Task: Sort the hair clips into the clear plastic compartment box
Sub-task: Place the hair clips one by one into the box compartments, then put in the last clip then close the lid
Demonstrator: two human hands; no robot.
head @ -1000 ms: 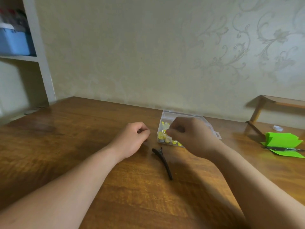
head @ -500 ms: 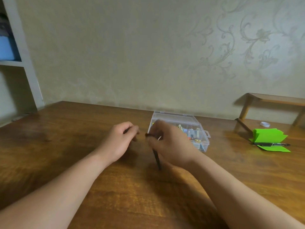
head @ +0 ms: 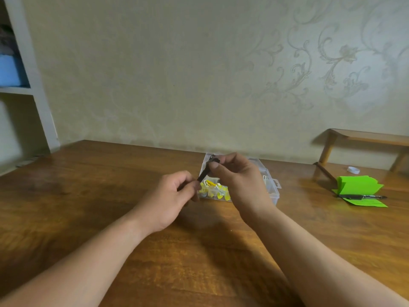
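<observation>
A long black hair clip (head: 205,172) is held in the air between both hands, slanting up to the right. My right hand (head: 238,180) pinches its upper end. My left hand (head: 170,198) grips its lower end. Behind the hands, on the wooden table (head: 88,196), stands the clear plastic compartment box (head: 273,191). Its front left compartment holds several small yellow clips (head: 213,190). My right hand hides much of the box's middle.
Green paper sheets (head: 358,185) with a black pen (head: 363,197) on them lie at the right. A small white round object (head: 353,169) sits behind them. A low wooden stand (head: 365,138) is at the far right, a shelf unit (head: 33,85) at the left.
The black clip lay on the table a second ago. My right hand left the box, picked the clip up and raised it. My left hand has taken hold of its lower end.
</observation>
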